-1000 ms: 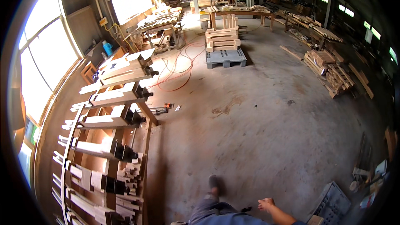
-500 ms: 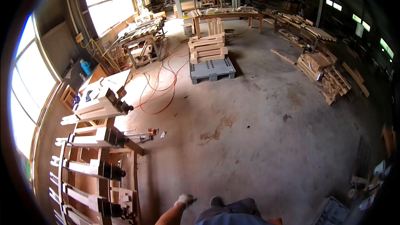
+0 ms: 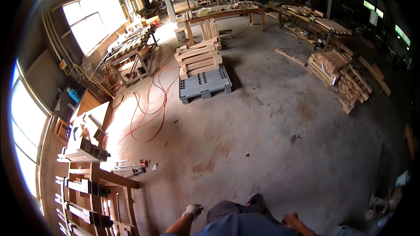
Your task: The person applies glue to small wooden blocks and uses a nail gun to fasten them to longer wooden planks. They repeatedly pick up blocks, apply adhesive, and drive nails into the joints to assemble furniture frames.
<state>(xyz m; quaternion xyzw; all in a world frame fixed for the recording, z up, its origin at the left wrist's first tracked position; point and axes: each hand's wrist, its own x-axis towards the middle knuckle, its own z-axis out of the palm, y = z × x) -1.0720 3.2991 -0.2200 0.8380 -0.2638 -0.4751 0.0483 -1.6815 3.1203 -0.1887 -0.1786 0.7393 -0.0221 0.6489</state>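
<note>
My left hand (image 3: 193,210), in a pale work glove, hangs low beside my left thigh. Its fingers are loosely curled, and I see nothing in them. On the other side, my right hand (image 3: 290,219) is held low with its fingers folded in; nothing shows in it. Neither hand touches anything. Nearest to the left hand is a wooden rack (image 3: 131,205) carrying several timber pieces with dark ends (image 3: 89,188). Clamps (image 3: 139,167) lie on the concrete floor by the rack.
Ahead, a grey plastic pallet (image 3: 204,86) bears stacked wooden frames (image 3: 199,59). Red hoses (image 3: 162,118) loop across the floor left of it. A long workbench (image 3: 223,14) stands behind. To the right lies a lumber pile (image 3: 334,70); slatted wood covers a table (image 3: 131,46) under the window.
My view has moved forward and turned slightly right, so the rack and pallet sit farther left and lower. My right hand has come into view, and my other foot is now in front.
</note>
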